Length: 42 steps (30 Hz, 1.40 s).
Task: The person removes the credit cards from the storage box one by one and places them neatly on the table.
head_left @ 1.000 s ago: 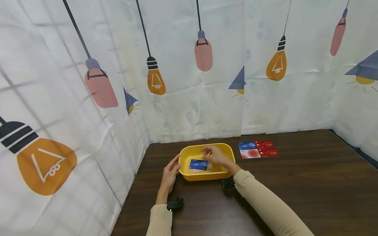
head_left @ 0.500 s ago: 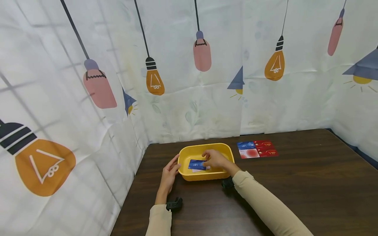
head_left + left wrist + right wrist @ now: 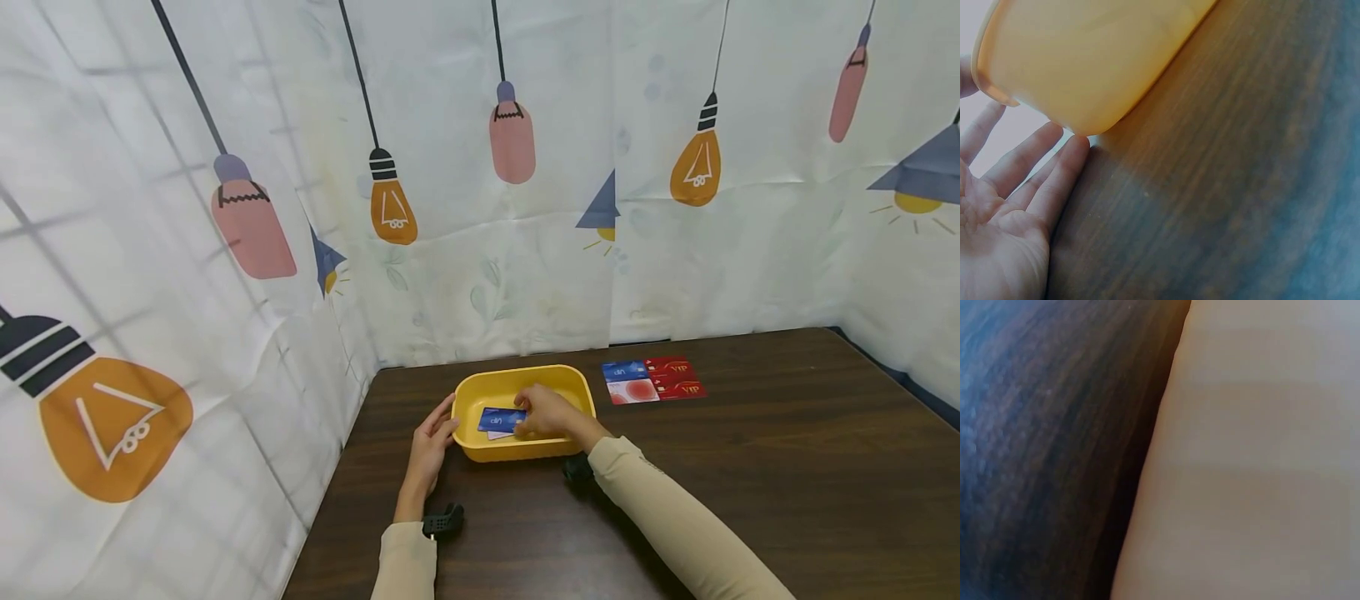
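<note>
The yellow tray (image 3: 487, 452) stands on the dark wood table. Inside it, a blue card (image 3: 498, 419) overlaps a pale card (image 3: 497, 435). My left hand (image 3: 429, 450) touches the tray's left end; in the left wrist view the straight fingers of the left hand (image 3: 1016, 194) rest against the outer wall of the tray (image 3: 1091, 56). Reaching in from the right, my right hand (image 3: 551, 412) has bent fingers and thumb at the opposite long edges of the blue card, covering its right end. The right wrist view shows no fingertips.
Right of the tray lie another blue card (image 3: 624, 372), a white card with a red circle (image 3: 634, 391) and two red cards (image 3: 671, 367), (image 3: 681, 389), close together. A printed curtain (image 3: 450, 292) hangs behind and left of the table (image 3: 750, 467).
My right hand has come down and its thumb has moved toward the near edge of the blue card. The left hand and tray have stayed in place.
</note>
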### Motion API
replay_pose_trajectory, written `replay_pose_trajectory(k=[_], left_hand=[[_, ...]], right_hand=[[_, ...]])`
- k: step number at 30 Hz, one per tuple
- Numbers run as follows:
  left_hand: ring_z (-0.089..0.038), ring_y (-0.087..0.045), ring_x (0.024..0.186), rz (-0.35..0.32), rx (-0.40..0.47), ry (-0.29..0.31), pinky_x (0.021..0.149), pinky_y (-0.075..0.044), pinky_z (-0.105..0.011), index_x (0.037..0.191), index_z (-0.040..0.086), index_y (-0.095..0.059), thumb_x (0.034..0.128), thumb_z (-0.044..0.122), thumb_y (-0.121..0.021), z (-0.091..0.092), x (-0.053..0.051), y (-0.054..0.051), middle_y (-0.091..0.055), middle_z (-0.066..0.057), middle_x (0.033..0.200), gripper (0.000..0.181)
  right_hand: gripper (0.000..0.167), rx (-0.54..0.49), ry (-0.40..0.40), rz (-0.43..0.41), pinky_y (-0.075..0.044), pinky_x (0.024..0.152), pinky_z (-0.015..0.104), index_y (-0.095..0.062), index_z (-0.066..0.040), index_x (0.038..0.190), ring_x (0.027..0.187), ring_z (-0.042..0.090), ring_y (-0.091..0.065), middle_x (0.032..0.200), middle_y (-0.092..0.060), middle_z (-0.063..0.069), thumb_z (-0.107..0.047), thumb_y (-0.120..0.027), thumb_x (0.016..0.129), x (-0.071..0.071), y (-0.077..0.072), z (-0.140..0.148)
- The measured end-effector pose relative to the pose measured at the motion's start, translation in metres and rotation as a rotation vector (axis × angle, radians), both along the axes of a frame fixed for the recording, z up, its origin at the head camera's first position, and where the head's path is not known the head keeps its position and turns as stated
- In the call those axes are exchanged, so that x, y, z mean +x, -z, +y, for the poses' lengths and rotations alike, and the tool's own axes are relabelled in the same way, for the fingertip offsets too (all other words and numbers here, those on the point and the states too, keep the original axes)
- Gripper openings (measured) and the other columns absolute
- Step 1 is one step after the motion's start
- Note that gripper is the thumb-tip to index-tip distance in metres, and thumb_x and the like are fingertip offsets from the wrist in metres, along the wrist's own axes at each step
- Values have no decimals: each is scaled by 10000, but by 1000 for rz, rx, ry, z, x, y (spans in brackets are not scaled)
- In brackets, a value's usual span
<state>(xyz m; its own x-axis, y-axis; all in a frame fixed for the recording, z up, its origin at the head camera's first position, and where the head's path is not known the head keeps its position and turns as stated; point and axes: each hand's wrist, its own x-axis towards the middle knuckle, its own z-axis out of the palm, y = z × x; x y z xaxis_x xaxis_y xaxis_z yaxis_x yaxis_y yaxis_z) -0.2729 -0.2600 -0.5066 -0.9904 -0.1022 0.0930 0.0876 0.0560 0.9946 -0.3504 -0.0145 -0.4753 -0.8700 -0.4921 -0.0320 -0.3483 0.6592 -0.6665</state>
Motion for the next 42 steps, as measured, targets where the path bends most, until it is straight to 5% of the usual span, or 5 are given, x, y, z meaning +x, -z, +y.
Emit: replay_pose_trajectory(k=[10, 42], left_hand=[[-375, -577, 1325, 6, 7, 11, 992, -573, -313, 1517, 202, -517, 1043, 180, -586, 0, 0, 0, -568, -197, 1478, 480], [-380, -594, 1292, 11, 12, 14, 958, -589, -296, 1514, 209, -521, 1038, 180, -598, 0, 3, -2, -594, -214, 1438, 484]], right_hand=[[519, 93, -15, 68, -523, 941, 388, -704, -51, 1196, 929, 187, -542, 1078, -587, 60, -256, -907, 764, 5, -4, -1], [504, 11, -25, 48, -515, 881, 375, -627, -72, 1201, 911, 198, -536, 1029, -579, 58, -114, -881, 767, 5, -7, -2]])
